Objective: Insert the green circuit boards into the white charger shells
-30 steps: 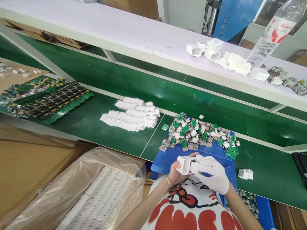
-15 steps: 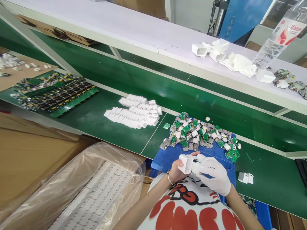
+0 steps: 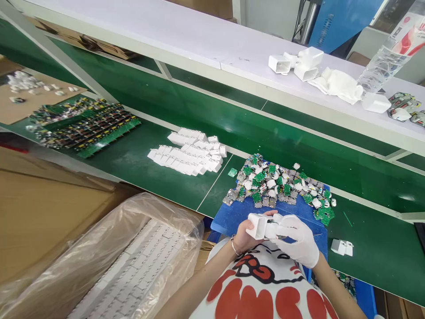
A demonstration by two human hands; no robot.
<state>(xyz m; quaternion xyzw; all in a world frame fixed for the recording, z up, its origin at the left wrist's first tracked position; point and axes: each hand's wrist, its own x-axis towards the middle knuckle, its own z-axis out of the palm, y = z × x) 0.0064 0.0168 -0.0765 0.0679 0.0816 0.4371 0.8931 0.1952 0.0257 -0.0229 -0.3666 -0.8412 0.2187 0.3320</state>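
My bare left hand (image 3: 245, 238) is closed around a white plastic housing (image 3: 257, 226), its square open end facing left and toward me. In a white glove, my right hand (image 3: 298, 241) pinches a white part with a bit of circuit board (image 3: 271, 229) at the housing's right side. How far that part sits inside the housing I cannot tell, since the fingers cover it. Both hands are over a blue tray (image 3: 226, 220). Just beyond them lies a heap of small circuit boards (image 3: 265, 184), green, grey and white.
White housings (image 3: 189, 153) stand in rows on the green bench, left of centre. Long board panels (image 3: 99, 128) lie farther left. A plastic-lined carton (image 3: 133, 266) holds white parts. Two white pieces (image 3: 341, 247) rest at right. The shelf (image 3: 199, 40) carries housings, a glove and a bottle (image 3: 381, 66).
The view has shifted slightly. My right hand has edged toward the housing with the white part, so less of the circuit board shows. My left hand keeps its hold.
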